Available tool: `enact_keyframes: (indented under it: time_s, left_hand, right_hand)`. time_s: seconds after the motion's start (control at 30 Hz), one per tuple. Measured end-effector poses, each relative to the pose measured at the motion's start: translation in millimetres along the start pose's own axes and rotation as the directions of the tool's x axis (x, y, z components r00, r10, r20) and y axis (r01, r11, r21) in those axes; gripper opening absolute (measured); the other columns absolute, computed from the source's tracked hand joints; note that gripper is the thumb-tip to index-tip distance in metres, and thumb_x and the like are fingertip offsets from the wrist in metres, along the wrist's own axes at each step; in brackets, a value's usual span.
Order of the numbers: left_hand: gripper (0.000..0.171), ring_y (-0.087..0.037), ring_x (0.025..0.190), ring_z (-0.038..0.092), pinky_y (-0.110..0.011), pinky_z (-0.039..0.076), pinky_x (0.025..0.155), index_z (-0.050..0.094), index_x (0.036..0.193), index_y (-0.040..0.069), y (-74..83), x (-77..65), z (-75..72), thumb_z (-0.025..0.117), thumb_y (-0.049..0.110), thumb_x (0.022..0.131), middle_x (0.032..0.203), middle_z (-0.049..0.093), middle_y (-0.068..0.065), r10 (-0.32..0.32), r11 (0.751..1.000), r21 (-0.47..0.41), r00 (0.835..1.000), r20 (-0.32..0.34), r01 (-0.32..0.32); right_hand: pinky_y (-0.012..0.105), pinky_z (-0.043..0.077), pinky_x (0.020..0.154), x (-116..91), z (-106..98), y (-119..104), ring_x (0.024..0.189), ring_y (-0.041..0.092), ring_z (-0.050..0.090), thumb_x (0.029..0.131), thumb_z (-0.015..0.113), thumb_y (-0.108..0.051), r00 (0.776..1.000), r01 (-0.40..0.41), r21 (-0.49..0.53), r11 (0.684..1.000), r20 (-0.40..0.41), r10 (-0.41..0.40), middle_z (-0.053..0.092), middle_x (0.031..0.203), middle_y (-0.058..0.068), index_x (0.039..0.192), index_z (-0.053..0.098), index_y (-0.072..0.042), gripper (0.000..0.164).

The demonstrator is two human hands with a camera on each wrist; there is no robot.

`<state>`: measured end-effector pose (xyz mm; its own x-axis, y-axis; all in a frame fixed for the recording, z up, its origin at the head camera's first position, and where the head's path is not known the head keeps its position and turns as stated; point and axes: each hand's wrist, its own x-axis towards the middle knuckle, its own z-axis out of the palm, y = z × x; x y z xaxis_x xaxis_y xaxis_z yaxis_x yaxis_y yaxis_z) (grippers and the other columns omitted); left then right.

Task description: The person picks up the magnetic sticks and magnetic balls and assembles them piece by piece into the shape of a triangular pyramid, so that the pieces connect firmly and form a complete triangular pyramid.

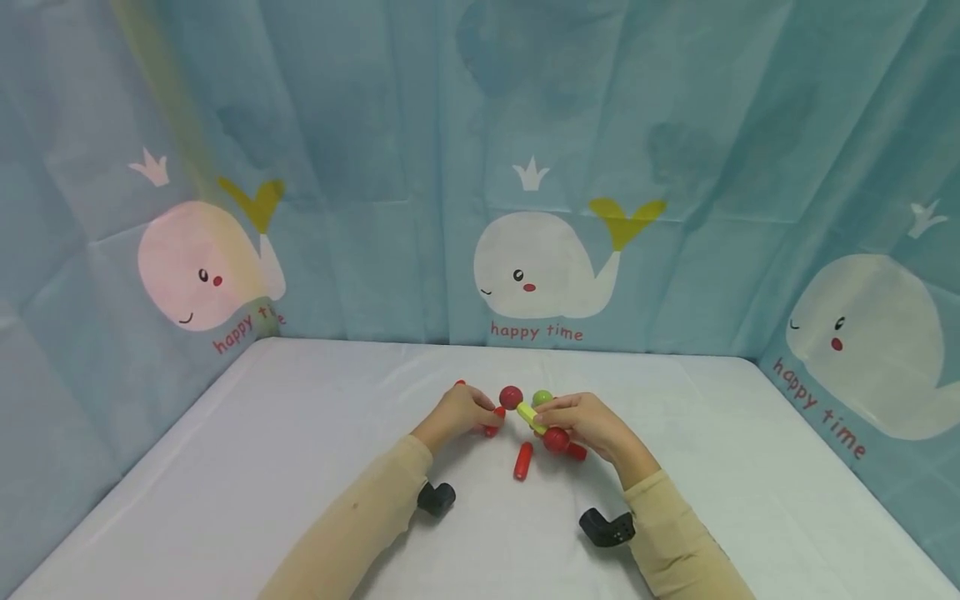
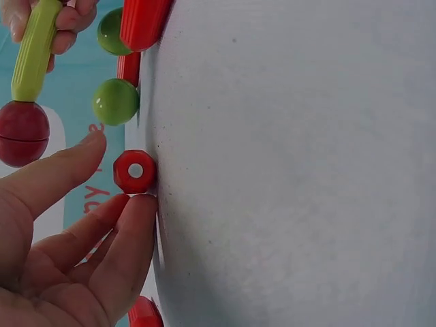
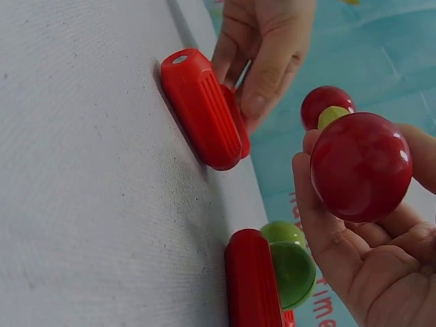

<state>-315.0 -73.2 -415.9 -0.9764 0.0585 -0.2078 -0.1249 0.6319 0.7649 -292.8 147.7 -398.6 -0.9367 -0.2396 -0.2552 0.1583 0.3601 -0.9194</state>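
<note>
Item: yellow-green ribbed plastic rod (image 1: 530, 414) with a glossy red plastic ball (image 1: 556, 439) on its near end and a second red ball (image 1: 511, 397) on its far end. Location: lifted off the white cloth-covered tabletop (image 1: 300, 467), in my right hand (image 1: 588, 421), whose fingers curl round the rod's middle. Handling, as I judge it: light, stiff and hollow-feeling; the balls are smooth and would slip, and the joints look likely to part if I twist or pull. Best hold is on the ribbed shaft, not the balls.

Item: short red ribbed plastic rod (image 2: 135, 171), seen end-on with a pale disc in its face. Location: on the tabletop, at the fingertips of my left hand (image 1: 461, 411). The fingers are relaxed and nearly straight, touching it from the side and clasping nothing. It should roll easily; take it across the ribs.

Item: loose red ribbed plastic rod (image 1: 522, 460), lying on the tabletop between my two hands, nearer to me.

Item: glossy green plastic ball (image 1: 542, 398), just beyond my right hand, beside another red rod (image 3: 253, 283).

Item: teal whale-print cloth backdrop (image 1: 540, 275), well beyond both hands.
</note>
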Motion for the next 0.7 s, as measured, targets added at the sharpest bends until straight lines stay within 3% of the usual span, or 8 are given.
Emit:
enact_keyframes:
  time_s: [0.2,0.37,0.57,0.7]
  left_hand:
    - [0.023,-0.017,0.081,0.058,-0.027,0.054,0.075,0.075,0.095,0.008,-1.5,-2.6,0.6,0.084,0.021,0.079,0.087,0.068,-0.004,0.016,0.998,0.053,1.000,-0.004,-0.015]
    - [0.018,-0.015,0.077,0.057,-0.026,0.051,0.071,0.076,0.090,0.010,-12.2,-10.7,-5.8,0.084,0.021,0.078,0.081,0.067,-0.001,0.023,0.995,0.095,1.000,0.002,-0.023]
    - [0.018,-0.016,0.082,0.058,-0.030,0.053,0.076,0.077,0.093,0.013,-22.9,-22.6,-18.8,0.084,0.021,0.078,0.087,0.069,0.000,0.009,0.996,0.089,0.999,0.050,-0.014]
    - [0.017,-0.016,0.079,0.059,-0.028,0.054,0.073,0.076,0.093,0.012,-25.5,-30.5,-19.3,0.083,0.018,0.079,0.085,0.069,-0.001,0.019,0.997,0.077,0.998,0.058,-0.024]
  right_hand:
    - [0.028,0.057,0.083,-1.5,0.4,-0.4,0.098,0.020,0.062,0.088,0.072,-0.025,1.000,-0.013,-0.010,1.000,-0.020,0.013,0.074,0.100,0.006,0.110,0.074,-0.004,0.030]
    - [0.028,0.057,0.083,-1.4,2.5,-0.2,0.096,0.019,0.063,0.088,0.071,-0.023,1.000,-0.008,-0.013,1.000,-0.023,0.008,0.073,0.099,0.005,0.110,0.074,-0.003,0.030]
    - [0.025,0.056,0.080,0.2,2.2,2.2,0.094,0.017,0.063,0.088,0.072,-0.024,1.000,0.009,-0.021,1.000,-0.007,-0.009,0.074,0.097,0.004,0.110,0.074,-0.002,0.031]
    - [0.024,0.055,0.077,0.0,2.3,3.1,0.094,0.016,0.063,0.087,0.073,-0.024,1.000,0.000,-0.020,1.000,0.001,0.000,0.074,0.096,0.003,0.110,0.074,-0.003,0.031]
